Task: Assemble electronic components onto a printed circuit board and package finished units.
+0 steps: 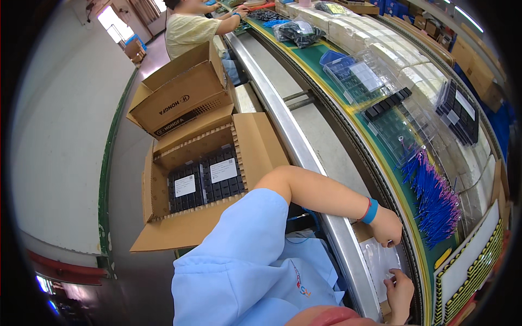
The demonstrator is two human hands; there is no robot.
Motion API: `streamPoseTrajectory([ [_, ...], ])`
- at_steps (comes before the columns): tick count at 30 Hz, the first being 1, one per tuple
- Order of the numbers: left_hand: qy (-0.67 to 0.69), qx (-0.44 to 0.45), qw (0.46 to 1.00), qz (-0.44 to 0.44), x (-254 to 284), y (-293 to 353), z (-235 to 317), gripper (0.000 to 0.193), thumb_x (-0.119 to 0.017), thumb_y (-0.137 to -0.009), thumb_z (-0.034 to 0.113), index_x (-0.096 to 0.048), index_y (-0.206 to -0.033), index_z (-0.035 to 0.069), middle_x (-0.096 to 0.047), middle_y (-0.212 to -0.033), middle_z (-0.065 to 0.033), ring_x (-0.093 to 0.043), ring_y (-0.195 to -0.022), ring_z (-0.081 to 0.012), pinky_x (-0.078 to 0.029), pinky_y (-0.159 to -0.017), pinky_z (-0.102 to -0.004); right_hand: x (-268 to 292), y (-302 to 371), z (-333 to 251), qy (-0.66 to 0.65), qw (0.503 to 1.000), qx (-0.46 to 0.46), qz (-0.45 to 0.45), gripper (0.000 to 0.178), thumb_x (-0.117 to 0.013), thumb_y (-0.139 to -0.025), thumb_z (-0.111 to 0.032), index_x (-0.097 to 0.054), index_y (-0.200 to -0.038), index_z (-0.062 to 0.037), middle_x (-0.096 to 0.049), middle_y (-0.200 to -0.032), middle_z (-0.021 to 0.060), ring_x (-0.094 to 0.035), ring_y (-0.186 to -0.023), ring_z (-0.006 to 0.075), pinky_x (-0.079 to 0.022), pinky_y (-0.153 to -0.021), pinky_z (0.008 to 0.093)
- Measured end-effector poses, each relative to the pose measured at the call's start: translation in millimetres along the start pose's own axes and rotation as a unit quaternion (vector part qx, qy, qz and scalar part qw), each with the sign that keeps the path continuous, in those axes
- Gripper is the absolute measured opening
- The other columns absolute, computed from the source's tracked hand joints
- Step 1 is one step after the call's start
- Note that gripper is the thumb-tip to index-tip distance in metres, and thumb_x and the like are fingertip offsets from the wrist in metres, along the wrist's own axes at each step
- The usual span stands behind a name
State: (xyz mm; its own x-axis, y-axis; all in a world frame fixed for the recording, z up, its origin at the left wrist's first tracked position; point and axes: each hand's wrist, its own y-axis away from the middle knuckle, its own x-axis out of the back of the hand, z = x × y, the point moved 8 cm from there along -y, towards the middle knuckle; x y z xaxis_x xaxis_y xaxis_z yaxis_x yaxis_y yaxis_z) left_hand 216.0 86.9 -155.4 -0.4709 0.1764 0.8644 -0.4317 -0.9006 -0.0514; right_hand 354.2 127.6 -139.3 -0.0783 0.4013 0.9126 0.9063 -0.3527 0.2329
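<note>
My left hand (pixel 387 227), below a blue wristband, is closed over a white sheet or clear plastic bag (pixel 372 261). A small dark bit shows at its fingertips, too small to name. Lower down, my right hand (pixel 399 296) has its thumb and fingers curled toward each other at the sheet's edge; what they pinch, if anything, cannot be made out. Beyond my hands, on the green belt, lies a bundle of blue and pink wires (pixel 435 201) with ring ends. Black blocks (pixel 389 103) stand in a row across clear plastic trays (pixel 399 133).
An open carton (pixel 261 141) with labelled trays of black blocks (pixel 225 179) stands at left, another carton (pixel 182 92) behind it. A metal rail (pixel 304 146) runs alongside. Stacked trays (pixel 459 111) and a yellow-black strip panel (pixel 470 271) lie right. A co-worker (pixel 190 32) works at the far end.
</note>
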Motion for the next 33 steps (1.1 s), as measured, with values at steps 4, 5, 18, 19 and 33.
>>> streamPoseTrajectory([
  [4,-0.004,0.007,1.0,-0.012,1.0,0.9,0.6,0.019,-0.063,-0.079,0.025,-0.068,-0.092,0.011,-0.067,-0.084,-0.0105,-0.063,-0.081,-0.0301,-0.05,-0.07,-0.043,-1.8,0.2,1.5,0.005,1.0,0.004,0.0,0.032,-0.072,-0.066,-0.003,-0.064,-0.097,-0.0042,-0.064,-0.074,0.0152,-0.062,-0.068,0.0326,-0.047,-0.062,0.0396],
  [5,-0.007,0.009,1.0,-0.017,0.0,0.4,0.0,0.019,-0.063,-0.079,0.025,-0.068,-0.092,0.011,-0.067,-0.084,-0.0105,-0.063,-0.081,-0.0301,-0.05,-0.07,-0.043,-1.9,0.2,1.5,0.004,1.0,0.007,0.002,0.032,-0.072,-0.066,-0.003,-0.064,-0.097,-0.0041,-0.064,-0.074,0.0154,-0.062,-0.068,0.0329,-0.047,-0.062,0.0397],
  [18,-0.009,0.002,1.0,-0.026,-4.3,-1.2,0.4,0.021,-0.063,-0.079,0.025,-0.068,-0.094,0.011,-0.067,-0.085,-0.0107,-0.063,-0.083,-0.0301,-0.05,-0.071,-0.0426,1.7,0.3,-2.8,0.0,1.0,-0.002,0.003,0.031,-0.072,-0.067,-0.004,-0.064,-0.097,-0.0042,-0.064,-0.075,0.0157,-0.062,-0.069,0.0329,-0.047,-0.064,0.04],
  [19,-0.01,0.005,1.0,-0.028,-4.1,-0.7,0.5,0.02,-0.063,-0.08,0.025,-0.068,-0.094,0.011,-0.067,-0.085,-0.0108,-0.063,-0.083,-0.0301,-0.05,-0.072,-0.0426,1.7,0.4,-2.9,0.001,1.0,-0.001,0.004,0.031,-0.072,-0.067,-0.004,-0.064,-0.097,-0.0042,-0.064,-0.075,0.0157,-0.062,-0.069,0.0329,-0.047,-0.064,0.0399],
  [33,-0.008,0.014,0.999,-0.04,-6.2,-0.2,-1.6,0.021,-0.064,-0.079,0.025,-0.069,-0.095,0.011,-0.067,-0.088,-0.0114,-0.063,-0.086,-0.0304,-0.05,-0.073,-0.0428,0.6,0.2,-2.3,0.002,1.0,0.006,0.001,0.032,-0.072,-0.065,-0.003,-0.064,-0.097,-0.0039,-0.064,-0.074,0.0155,-0.062,-0.069,0.0331,-0.047,-0.064,0.0401],
])
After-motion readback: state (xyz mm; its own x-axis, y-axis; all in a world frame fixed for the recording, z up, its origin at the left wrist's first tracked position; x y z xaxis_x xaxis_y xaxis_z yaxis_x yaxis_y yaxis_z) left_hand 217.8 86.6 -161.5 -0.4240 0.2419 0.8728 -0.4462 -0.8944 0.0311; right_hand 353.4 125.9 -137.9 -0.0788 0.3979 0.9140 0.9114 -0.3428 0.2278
